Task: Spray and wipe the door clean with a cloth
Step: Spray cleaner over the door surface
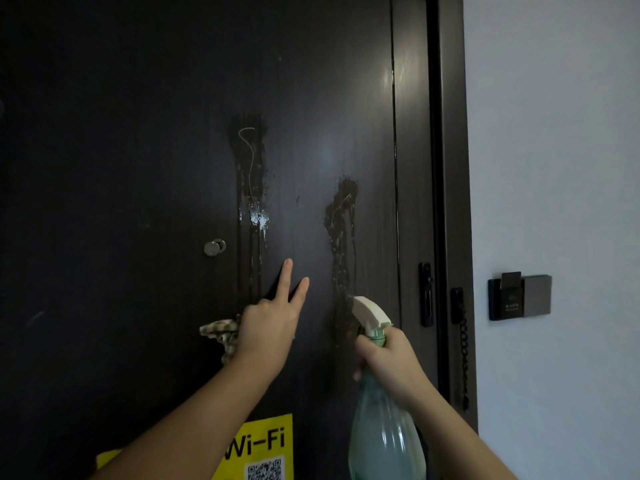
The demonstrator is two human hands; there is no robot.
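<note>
Overall dark door (pixel 121 150); two wet, grimy streaks (pixel 250 188) down it

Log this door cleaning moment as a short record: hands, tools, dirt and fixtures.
left hand: holds checked cloth, index and middle fingers stretched out toward the door
right hand: grips spray bottle, nozzle close to the right streak
door: dark, with two dirty runs down it
dirt: left streak with white droplets; right streak
fixtures: peephole, yellow Wi-Fi sticker, door chain, card holder on the wall
</note>
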